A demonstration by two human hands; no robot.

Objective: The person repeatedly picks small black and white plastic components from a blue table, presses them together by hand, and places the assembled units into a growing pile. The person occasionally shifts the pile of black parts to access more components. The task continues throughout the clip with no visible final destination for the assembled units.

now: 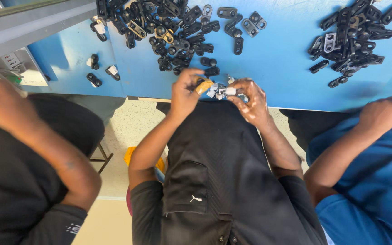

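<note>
The left hand (184, 93) has its fingers curled shut, thumb and fingertips pinching a small yellowish-tan piece (203, 86). The right hand (250, 100) is likewise curled closed round a small cluster of silver-grey metal parts (227, 91), with a pale cylindrical bit showing between the fingertips. Both hands meet at the near edge of the blue worktop (277, 59), just over where it ends above the person's dark lap.

The tan piece is short and stubby with a dull, worn surface. Its long axis seems to run slantwise, the free end pointing towards the silver cluster, though it is too small and too covered by fingers to be sure. It lies touching or almost touching the silver parts; which, I cannot tell.

Beyond the hands on the worktop lies a large heap of black flat metal links (169, 27), each with rounded ends and holes, some showing brass or silver faces. A few loose black links (210, 66) sit just past the left hand's knuckles. A second heap of the same black links (350, 36) lies further along the worktop on the right-hand side, and a few scattered single parts (100, 70) lie off towards the left-hand side.

Beside the person on the left-hand side is another person's arm (37, 140) in a dark sleeve. On the other side, a co-worker in blue rests a hand (384, 113) at the worktop's edge. Nothing lies between the hands and the near heap but the loose links.
</note>
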